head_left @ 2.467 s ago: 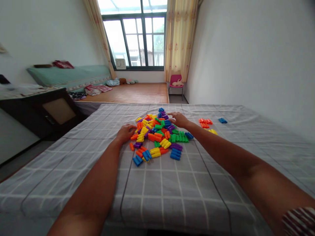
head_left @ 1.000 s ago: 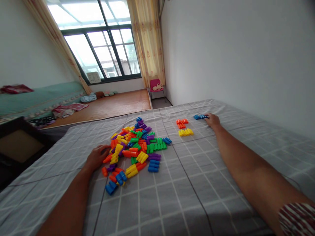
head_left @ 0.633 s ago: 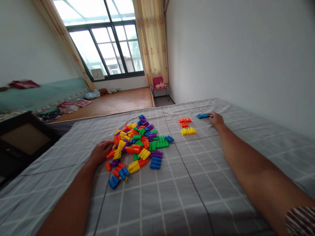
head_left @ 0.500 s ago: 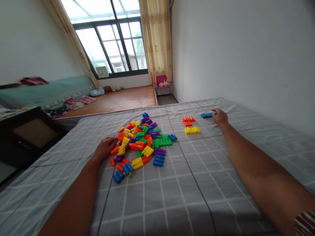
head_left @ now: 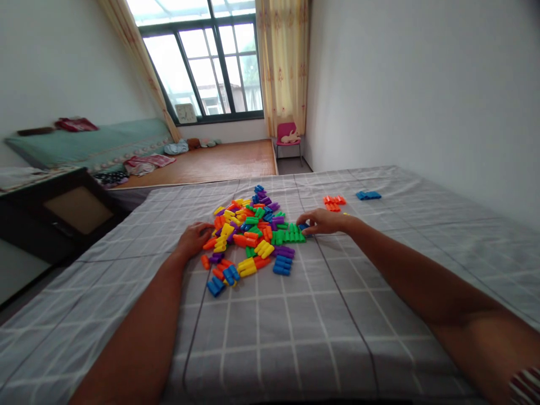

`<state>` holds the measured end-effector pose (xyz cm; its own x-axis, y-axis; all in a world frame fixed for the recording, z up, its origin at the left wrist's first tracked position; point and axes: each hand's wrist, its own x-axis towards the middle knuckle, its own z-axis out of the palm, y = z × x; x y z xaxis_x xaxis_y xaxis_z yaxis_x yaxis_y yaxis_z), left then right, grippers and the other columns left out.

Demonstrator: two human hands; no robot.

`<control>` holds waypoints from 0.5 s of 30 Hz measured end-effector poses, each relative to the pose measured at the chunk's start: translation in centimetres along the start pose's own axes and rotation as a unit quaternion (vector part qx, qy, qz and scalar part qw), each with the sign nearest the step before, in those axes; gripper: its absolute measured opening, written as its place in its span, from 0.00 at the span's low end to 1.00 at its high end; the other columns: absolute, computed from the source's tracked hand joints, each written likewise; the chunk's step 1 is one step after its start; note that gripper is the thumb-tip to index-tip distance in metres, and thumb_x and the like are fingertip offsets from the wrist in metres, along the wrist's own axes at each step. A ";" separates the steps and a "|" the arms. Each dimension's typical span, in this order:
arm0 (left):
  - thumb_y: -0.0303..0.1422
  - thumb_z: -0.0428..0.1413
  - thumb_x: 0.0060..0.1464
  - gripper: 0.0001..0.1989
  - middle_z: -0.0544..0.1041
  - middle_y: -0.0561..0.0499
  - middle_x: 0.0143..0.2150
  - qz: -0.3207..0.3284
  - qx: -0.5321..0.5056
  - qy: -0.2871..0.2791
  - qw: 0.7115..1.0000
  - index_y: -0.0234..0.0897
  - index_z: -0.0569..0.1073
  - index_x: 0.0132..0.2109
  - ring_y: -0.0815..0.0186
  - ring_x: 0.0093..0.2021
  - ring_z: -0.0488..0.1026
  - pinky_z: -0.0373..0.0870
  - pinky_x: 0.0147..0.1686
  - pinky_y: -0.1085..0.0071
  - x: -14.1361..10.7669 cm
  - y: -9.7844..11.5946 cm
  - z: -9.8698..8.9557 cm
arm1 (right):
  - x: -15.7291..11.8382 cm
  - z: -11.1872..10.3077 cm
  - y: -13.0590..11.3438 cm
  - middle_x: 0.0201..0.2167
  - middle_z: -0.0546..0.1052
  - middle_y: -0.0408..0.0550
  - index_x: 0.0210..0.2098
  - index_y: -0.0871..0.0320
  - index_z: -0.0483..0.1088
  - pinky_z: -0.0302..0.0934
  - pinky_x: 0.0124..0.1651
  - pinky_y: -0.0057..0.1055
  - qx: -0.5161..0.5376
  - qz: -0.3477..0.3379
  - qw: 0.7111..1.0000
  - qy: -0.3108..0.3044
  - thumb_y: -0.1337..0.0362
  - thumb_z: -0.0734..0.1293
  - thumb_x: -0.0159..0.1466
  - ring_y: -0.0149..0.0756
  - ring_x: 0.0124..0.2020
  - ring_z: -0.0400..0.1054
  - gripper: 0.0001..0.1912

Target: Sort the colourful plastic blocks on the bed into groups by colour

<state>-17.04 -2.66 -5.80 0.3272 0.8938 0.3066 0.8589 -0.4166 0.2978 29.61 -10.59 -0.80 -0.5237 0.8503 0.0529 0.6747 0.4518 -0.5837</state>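
Observation:
A heap of plastic bullet-shaped building blocks [head_left: 252, 238] in orange, yellow, green, blue and purple lies on a grey checked bedspread. My left hand [head_left: 194, 239] rests against the heap's left edge, fingers loosely stretched, with no block visible in it. At the heap's right side, my right hand [head_left: 323, 221] has thumb and fingers around a small blue block [head_left: 303, 227], beside a row of joined green blocks [head_left: 289, 235]. Farther right lie orange blocks [head_left: 334, 203] and a blue row [head_left: 368, 196]. My right hand mostly hides a yellow piece below the orange ones.
The bedspread [head_left: 270, 337] reaches the white wall on the right. A dark cabinet [head_left: 59, 214] stands at the left. Beyond are a low brown bed platform [head_left: 228, 160], a pink chair [head_left: 287, 133] with a plush toy, and a curtained window.
My right hand has moved left from the blue row to the small blue block by the heap, leaving that row on the bedspread. My left hand stays at the heap. The view has shifted slightly.

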 end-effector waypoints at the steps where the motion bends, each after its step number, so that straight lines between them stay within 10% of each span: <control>1: 0.42 0.47 0.53 0.21 0.79 0.45 0.46 0.000 0.001 -0.002 1.000 0.38 0.79 0.44 0.60 0.46 0.75 0.69 0.48 0.68 0.0 0.0 0.0 | 0.0 -0.1 0.1 0.32 0.80 0.44 0.40 0.53 0.78 0.66 0.41 0.31 0.000 0.002 1.000 -0.002 0.54 0.74 0.51 0.37 0.34 0.73 0.18; 6: 0.43 0.47 0.53 0.22 0.79 0.44 0.47 0.008 -0.004 -0.004 1.000 0.37 0.79 0.44 0.59 0.47 0.74 0.69 0.50 0.67 0.2 -0.3 0.0 | -1.2 -3.6 3.6 0.36 0.79 0.49 0.46 0.57 0.75 0.68 0.37 0.31 0.060 0.059 0.989 0.124 0.56 0.72 0.54 0.36 0.34 0.73 0.22; 11: 0.43 0.49 0.52 0.20 0.79 0.46 0.47 0.005 -0.009 0.001 1.000 0.40 0.79 0.43 0.59 0.47 0.75 0.70 0.49 0.66 0.3 -0.5 0.1 | -5.4 -7.5 11.3 0.42 0.78 0.55 0.48 0.61 0.74 0.70 0.39 0.35 0.016 0.210 0.903 0.374 0.61 0.71 0.53 0.40 0.38 0.73 0.23; 15: 0.44 0.48 0.52 0.20 0.79 0.46 0.47 0.010 -0.002 0.002 1.000 0.40 0.79 0.43 0.59 0.46 0.75 0.70 0.49 0.66 0.4 -0.7 0.1 | -9.6 -8.7 16.4 0.32 0.79 0.54 0.37 0.63 0.77 0.70 0.37 0.37 0.032 0.322 0.886 0.332 0.59 0.74 0.50 0.43 0.34 0.74 0.18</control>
<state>-17.46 -2.06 -5.95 0.3421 0.8847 0.3166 0.8512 -0.4345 0.2944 50.23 -8.95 -3.80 0.3948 0.9074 0.1442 0.6811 -0.1837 -0.7088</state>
